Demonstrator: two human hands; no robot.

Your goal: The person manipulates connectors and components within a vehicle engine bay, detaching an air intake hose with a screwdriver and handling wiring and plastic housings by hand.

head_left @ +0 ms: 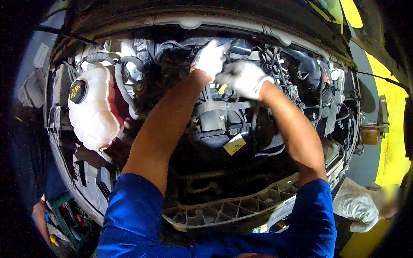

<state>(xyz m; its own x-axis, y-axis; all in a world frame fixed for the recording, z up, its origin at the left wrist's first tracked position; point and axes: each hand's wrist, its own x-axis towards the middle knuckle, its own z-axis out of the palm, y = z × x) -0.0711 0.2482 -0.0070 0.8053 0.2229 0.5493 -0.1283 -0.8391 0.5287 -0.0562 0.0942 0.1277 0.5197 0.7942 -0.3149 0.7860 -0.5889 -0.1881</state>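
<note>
My left hand (pixel 208 58), in a white glove, is at the upper middle of an open engine bay, its fingers curled on something I cannot make out beside a black part (pixel 241 46). My right hand (pixel 243 79), also gloved, is just to its right and lower, smeared by motion over the engine, so its fingers are unclear. A small yellow piece (pixel 222 89) shows under it. Below both hands are the engine (pixel 215 122) and a pale label (pixel 235 144). A translucent coolant reservoir (pixel 92 124) with a black cap sits at the left, apart from my hands.
The front crossmember (pixel 230 208) runs along the near edge; the raised hood (pixel 137 13) and its struts frame the top. A person's arm (pixel 40 213) is at left near a tool crate (pixel 66 221). Another person (pixel 357 202) in a pale top is low at right by a yellow-painted surface (pixel 387 150).
</note>
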